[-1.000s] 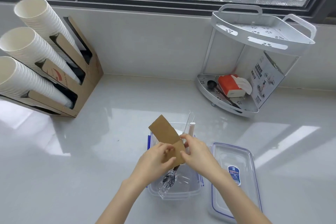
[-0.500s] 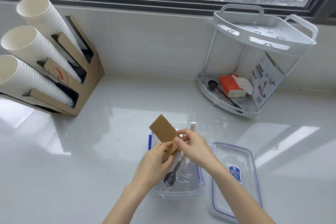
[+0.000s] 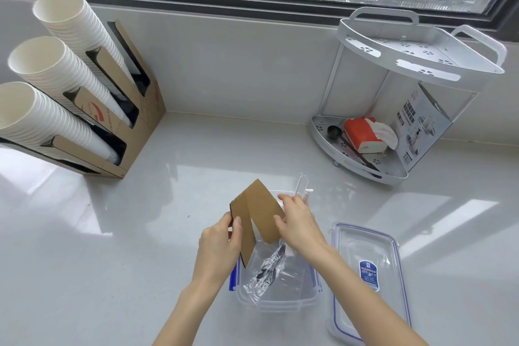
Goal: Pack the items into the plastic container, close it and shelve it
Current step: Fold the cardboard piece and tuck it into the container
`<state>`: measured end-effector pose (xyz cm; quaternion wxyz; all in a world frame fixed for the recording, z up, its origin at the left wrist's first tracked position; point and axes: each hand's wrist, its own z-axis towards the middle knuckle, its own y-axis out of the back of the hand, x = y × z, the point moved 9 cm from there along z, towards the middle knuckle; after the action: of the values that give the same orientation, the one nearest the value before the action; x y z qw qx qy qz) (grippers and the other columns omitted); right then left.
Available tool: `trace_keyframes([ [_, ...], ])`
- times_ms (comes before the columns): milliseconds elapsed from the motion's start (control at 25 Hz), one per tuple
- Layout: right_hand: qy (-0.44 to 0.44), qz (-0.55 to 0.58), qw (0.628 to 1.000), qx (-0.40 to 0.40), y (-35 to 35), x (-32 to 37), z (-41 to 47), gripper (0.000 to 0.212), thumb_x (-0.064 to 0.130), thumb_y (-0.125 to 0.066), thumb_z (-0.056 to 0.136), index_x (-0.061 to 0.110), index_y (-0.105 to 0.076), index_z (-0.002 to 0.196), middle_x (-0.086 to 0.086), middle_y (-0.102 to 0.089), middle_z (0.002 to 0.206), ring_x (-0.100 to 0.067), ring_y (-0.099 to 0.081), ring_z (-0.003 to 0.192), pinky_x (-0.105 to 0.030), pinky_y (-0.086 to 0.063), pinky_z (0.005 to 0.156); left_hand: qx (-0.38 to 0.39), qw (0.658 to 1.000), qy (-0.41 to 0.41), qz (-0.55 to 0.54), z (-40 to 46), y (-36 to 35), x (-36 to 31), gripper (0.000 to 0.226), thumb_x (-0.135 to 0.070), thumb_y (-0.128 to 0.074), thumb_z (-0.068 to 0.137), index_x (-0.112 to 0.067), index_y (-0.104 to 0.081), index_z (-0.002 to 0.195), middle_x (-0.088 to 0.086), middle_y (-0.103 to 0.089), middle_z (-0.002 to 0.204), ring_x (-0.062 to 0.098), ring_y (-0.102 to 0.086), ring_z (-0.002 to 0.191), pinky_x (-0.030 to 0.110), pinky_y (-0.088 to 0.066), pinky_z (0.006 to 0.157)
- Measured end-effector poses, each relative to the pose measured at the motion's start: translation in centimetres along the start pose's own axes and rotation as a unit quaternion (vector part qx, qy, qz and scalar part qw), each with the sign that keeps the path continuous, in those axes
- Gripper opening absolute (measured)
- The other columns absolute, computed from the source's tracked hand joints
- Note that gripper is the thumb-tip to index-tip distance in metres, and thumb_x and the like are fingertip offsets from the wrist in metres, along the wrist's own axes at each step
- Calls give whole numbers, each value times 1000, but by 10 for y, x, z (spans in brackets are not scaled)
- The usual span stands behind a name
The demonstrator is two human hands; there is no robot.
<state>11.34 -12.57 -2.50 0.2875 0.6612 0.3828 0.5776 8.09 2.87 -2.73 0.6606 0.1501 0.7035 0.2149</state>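
Card (image 3: 254, 215) is light, stiff, folded; grip by its edges. Both hands, left (image 3: 220, 247) & right (image 3: 299, 226), have fingers pinching it over the box (image 3: 280, 299).

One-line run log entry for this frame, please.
step: packing | left hand + right hand: hold folded brown cardboard sleeve over open plastic container | inside: wrapped black utensil | lid: off, beside
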Motion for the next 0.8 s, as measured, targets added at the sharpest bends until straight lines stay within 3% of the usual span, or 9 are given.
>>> trace_keyframes([
  [240, -21, -33, 999, -36, 0, 1, 6, 36, 20, -52, 88, 15, -46, 123, -8, -49, 121, -28, -53, 107, -34, -44, 78, -6, 1000, 10, -8, 0, 0, 1, 31, -25, -41, 92, -10, -47, 65, 23, -58, 59, 39, -59, 62, 52, -56, 63],
  [440, -9, 38, 999, -24, -5, 3, 3, 22, 21, -51, 86, 13, -57, 106, -5, -58, 95, -23, -55, 93, -26, -33, 66, -5, 1000, 12, 10, 0, 0, -3, 39, -27, -45, 91, -20, -43, 53, -3, -39, 43, 25, -43, 50, 52, -56, 63],
  [640, 51, 114, 990, -65, 5, 13, -14, 28, 17, -52, 83, 21, -56, 111, 9, -43, 68, -11, -45, 71, -25, -40, 63, -15, 1000, -13, -5, -2, 6, -19, 32, -27, -41, 92, -38, -45, 62, 5, -53, 50, 35, -59, 58, 50, -57, 60],
  [720, 72, 137, 985, -72, 5, 19, -24, 30, 18, -54, 83, 24, -54, 113, 13, -42, 66, -3, -45, 66, -13, -37, 62, -19, 999, -26, -14, 0, 6, -25, 32, -29, -40, 92, -39, -44, 62, 8, -53, 51, 31, -57, 54, 45, -56, 58],
  [800, 80, 160, 981, -81, 4, 25, -32, 32, 21, -55, 85, 24, -52, 117, 14, -42, 69, 2, -44, 65, -12, -37, 62, -28, 999, -41, -17, -1, 7, -31, 32, -29, -38, 92, -38, -45, 63, 0, -52, 50, 14, -53, 49, 25, -50, 56],
])
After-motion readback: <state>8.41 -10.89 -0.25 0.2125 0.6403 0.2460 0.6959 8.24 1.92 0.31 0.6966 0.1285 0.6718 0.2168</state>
